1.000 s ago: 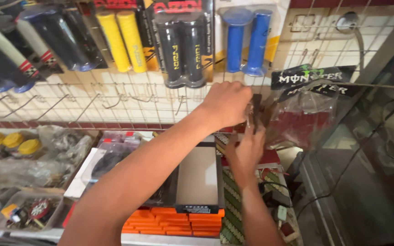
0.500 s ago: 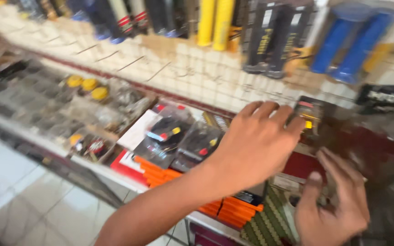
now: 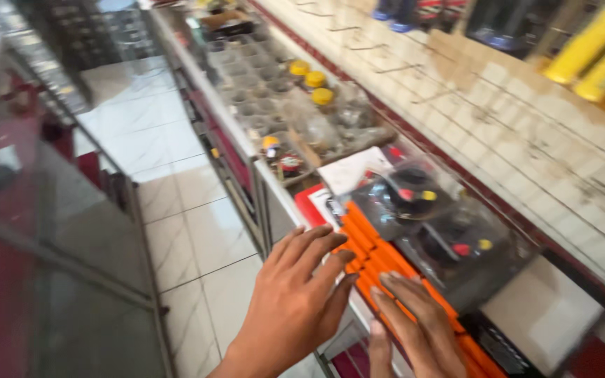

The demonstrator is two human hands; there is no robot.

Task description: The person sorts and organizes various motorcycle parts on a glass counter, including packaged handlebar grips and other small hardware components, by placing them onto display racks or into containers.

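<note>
Shop counter [image 3: 274,183] along a tiled wall; white tile floor on the left, glass case at the near left. Left hand [image 3: 294,301] flat and open, fingers spread, holding nothing, fingertips over the near edge of the row of orange boxes [image 3: 379,262]. Right hand [image 3: 418,329] also open and empty, fingers lying on the same boxes, just right of the left hand. Beyond them, clear packs with black parts [image 3: 425,210]. Farther along, yellow-lidded jars [image 3: 313,80]. Yellow grips [image 3: 596,45] hang far right.
</note>
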